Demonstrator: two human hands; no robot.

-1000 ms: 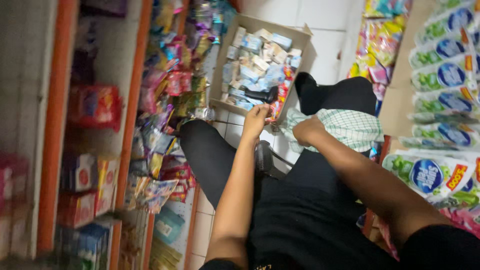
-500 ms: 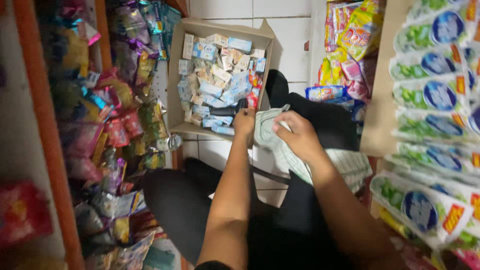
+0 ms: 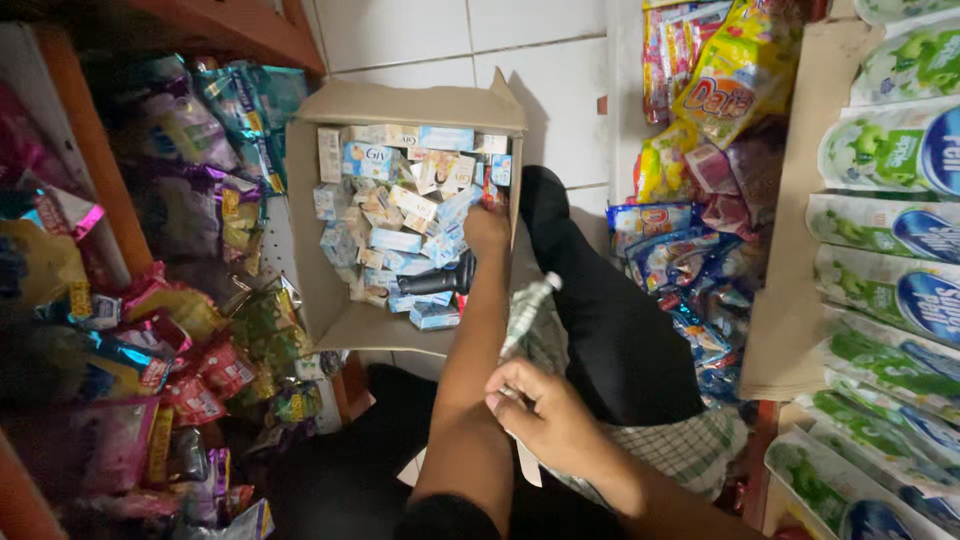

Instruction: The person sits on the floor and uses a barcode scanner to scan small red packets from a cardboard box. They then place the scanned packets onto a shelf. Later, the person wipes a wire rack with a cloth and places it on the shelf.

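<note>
View from above, looking down at a person seated on a tiled floor (image 3: 520, 40) in a narrow shop aisle, legs in dark trousers stretched toward the far wall.

An open cardboard box (image 3: 400, 105) is set on the floor at centre, far from the body. It is packed w/ small soap boxes (image 3: 395, 215), mostly pale blue and white, lying loose and at mixed angles. A black price gun (image 3: 440, 280) is laid on top of them near the box's right wall.

The left hand (image 3: 487, 228) is stretched into the box, resting on the small boxes just beyond the price gun; whether anything is gripped there can't be told, as the fingers are hidden behind the back of the hand. The right hand (image 3: 545, 415) is closed around a checked green-and-white cloth (image 3: 690, 450), bunched up and draped over the lap, w/ one twisted end (image 3: 528, 305) raised beside the left forearm.

To the left, shelves w/ orange edges (image 3: 90, 150) are crowded w/ shiny snack packets (image 3: 180, 340). To the right, hanging sachets (image 3: 715, 80) and rows of green-and-white detergent bags (image 3: 900, 240) are stacked.

As to progress: the box looks nearly full, so most items seem not yet taken out; nothing is seen lifted from it.
</note>
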